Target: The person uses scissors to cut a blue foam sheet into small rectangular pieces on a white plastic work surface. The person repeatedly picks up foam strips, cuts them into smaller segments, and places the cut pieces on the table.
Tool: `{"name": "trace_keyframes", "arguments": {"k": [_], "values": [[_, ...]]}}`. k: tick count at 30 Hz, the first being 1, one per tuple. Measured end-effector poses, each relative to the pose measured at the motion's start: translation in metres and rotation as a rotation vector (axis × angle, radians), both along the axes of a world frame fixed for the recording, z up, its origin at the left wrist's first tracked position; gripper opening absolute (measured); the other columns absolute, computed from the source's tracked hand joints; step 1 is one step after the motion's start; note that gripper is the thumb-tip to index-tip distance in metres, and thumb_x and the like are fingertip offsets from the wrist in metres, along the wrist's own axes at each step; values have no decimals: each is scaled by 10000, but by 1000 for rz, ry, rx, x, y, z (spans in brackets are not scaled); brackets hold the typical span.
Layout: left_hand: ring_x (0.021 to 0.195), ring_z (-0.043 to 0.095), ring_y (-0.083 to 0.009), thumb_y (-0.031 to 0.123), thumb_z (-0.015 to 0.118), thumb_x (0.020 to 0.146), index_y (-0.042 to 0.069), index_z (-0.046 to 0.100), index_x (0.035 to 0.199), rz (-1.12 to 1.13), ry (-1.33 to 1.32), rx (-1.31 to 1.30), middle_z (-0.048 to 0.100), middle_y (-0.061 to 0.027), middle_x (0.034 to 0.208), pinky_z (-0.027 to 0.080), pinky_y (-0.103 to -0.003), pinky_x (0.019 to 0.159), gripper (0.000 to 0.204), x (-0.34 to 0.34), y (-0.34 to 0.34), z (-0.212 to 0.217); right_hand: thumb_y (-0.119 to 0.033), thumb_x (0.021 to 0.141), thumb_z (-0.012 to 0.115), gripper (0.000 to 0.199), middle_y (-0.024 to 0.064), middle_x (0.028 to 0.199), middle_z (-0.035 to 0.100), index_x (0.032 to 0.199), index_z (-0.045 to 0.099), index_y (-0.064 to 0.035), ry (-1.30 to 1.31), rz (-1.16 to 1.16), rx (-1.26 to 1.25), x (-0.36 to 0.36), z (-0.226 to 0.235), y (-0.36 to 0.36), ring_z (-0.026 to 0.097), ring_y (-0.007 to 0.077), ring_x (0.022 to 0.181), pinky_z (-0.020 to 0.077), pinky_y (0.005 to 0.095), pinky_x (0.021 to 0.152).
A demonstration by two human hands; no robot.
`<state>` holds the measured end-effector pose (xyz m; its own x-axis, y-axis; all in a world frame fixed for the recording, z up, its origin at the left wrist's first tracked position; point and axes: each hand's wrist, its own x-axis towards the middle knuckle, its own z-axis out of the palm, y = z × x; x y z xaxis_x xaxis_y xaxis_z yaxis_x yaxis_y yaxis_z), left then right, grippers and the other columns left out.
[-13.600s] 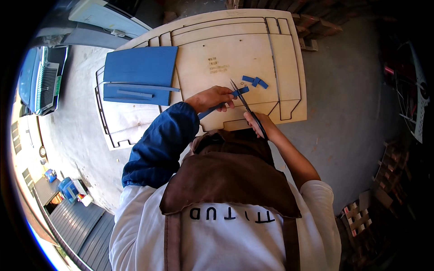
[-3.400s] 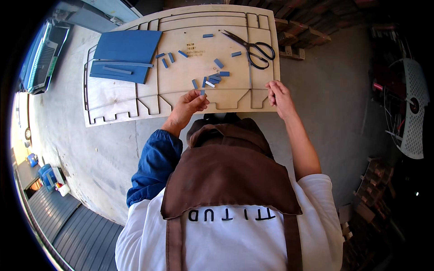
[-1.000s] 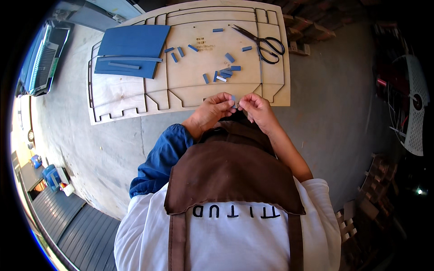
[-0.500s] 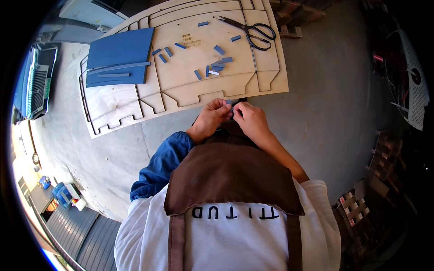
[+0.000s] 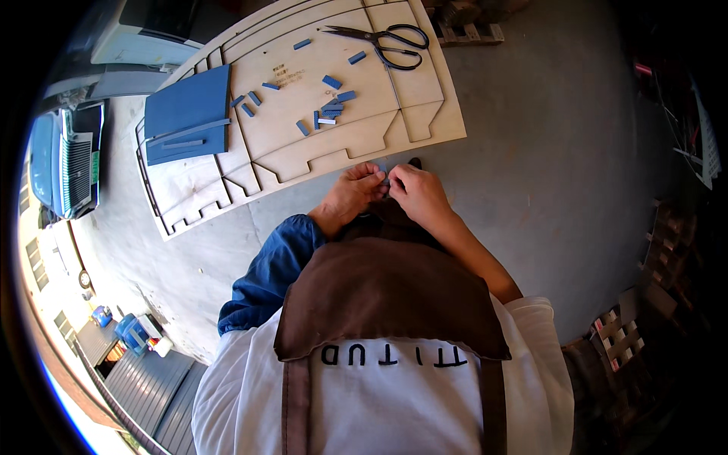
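My left hand [image 5: 353, 192] pinches a small blue-grey foam strip [image 5: 382, 167] between thumb and fingers, just off the near edge of a wooden die board [image 5: 284, 148]. Close against it, my right hand [image 5: 417, 194] has its fingertips curled onto the same strip; their exact grip is partly hidden. Several short blue foam pieces [image 5: 331, 82] lie scattered on the board, and one piece [image 5: 327, 121] shows a white face. Black-handled scissors [image 5: 373, 36] rest at the board's far right, blades pointing left. On its left part lies a blue foam sheet [image 5: 188, 106] with narrow strips on top.
Dark blades stand up in lines across the board. Grey concrete floor [image 5: 523, 167] surrounds it. Wooden pallets [image 5: 470, 33] are at the back right, with more at the lower right. A vehicle [image 5: 64, 163] stands at far left, near blue containers [image 5: 133, 332].
The view has turned, so the board and everything on it appear shifted left. Both hands stay together at the strip, with only slight finger movement.
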<state>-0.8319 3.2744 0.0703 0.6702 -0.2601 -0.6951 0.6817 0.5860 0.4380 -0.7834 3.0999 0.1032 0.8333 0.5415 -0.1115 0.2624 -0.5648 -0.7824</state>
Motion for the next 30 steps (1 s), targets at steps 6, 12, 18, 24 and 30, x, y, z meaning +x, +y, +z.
{"name": "trace_keyframes", "arguments": {"k": [6, 12, 18, 24, 30], "values": [[775, 618, -125, 126, 602, 919, 92, 592, 962, -23, 46, 40, 627, -10, 868, 507, -259, 686, 56, 11, -15, 6, -65, 783, 613, 95, 134, 809, 611, 828, 538, -27, 32, -13, 89, 6, -3, -18, 604, 336, 724, 481, 395, 624], [779, 618, -129, 129, 611, 913, 85, 593, 976, -43, 55, 48, 624, -12, 885, 510, -257, 684, 79, 16, -21, 10, -55, 776, 612, 101, 130, 795, 601, 826, 528, -30, 21, -53, 100, 7, -7, -24, 599, 333, 713, 478, 394, 620], [793, 615, -135, 131, 613, 911, 77, 589, 987, -68, 68, 83, 614, -14, 903, 505, -250, 690, 96, 17, -24, 17, -53, 760, 623, 111, 119, 736, 583, 814, 527, -35, 25, -152, 111, 17, -19, -33, 589, 311, 655, 465, 384, 591], [783, 610, -133, 133, 615, 909, 74, 591, 988, -49, 70, 44, 609, -3, 889, 500, -244, 692, 101, 17, -21, 10, -79, 760, 623, 122, 118, 734, 586, 798, 513, -44, 51, -247, -73, 27, -30, -59, 588, 312, 661, 462, 400, 587], [756, 625, -151, 150, 635, 875, 38, 609, 977, -220, -165, 529, 637, -49, 838, 493, -275, 670, 153, 29, -5, 11, -376, 839, 652, 323, 122, 760, 643, 782, 610, -62, 220, -137, -591, 19, -42, -103, 619, 327, 743, 472, 443, 640]]}}
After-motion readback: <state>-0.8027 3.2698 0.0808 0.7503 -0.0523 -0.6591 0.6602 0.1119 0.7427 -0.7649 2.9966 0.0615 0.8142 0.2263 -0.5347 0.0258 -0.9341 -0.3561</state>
